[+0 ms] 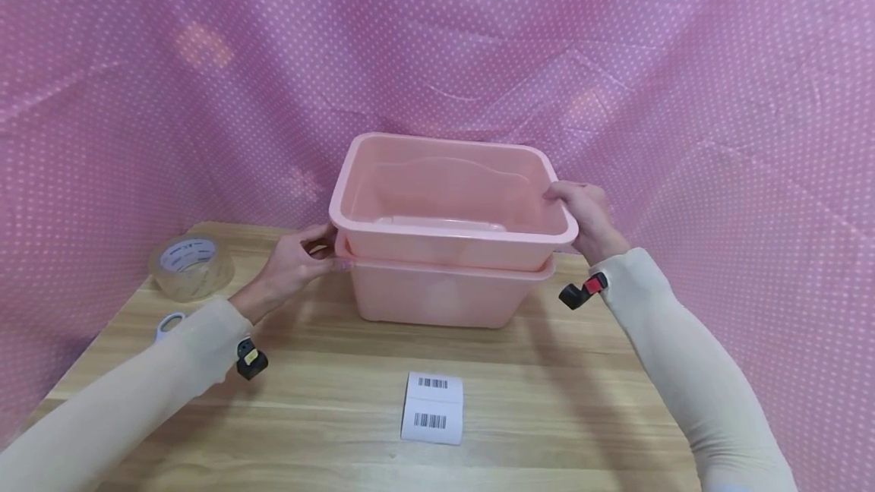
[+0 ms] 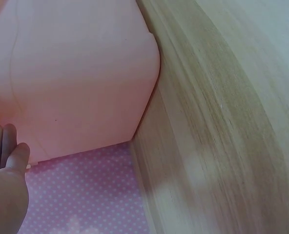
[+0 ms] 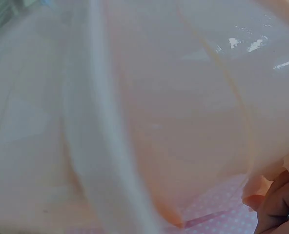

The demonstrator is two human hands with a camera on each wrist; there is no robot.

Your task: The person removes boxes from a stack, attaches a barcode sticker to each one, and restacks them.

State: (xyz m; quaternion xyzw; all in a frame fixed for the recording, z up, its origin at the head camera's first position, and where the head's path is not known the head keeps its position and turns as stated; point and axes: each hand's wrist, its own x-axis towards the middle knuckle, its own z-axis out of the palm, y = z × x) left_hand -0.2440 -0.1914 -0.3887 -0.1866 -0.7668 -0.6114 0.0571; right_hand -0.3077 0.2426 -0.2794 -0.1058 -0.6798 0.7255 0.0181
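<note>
Hands both grip: the right hand (image 1: 586, 212) pinches the upper tub (image 1: 447, 246) at three o'clock, the left hand (image 1: 292, 263) holds the lower tub (image 1: 437, 294) at nine, the one sitting partly inside the other on the surface (image 1: 328, 416). Keeping the upper level and the lower steady should, I judge, prevent binding. Count two tubs, one label sheet (image 1: 433, 402) at six o'clock, one tape roll (image 1: 191, 281) near nine, one ring handle (image 1: 161, 326) near eight, partly hidden

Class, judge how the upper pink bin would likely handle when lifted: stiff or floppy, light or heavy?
The upper pink bin is probably stiff: its rim looks undistorted where the right hand grips it. It seems light for its size, with thin walls and nothing visible inside. Its glossy inner surface may be slippery.
</note>
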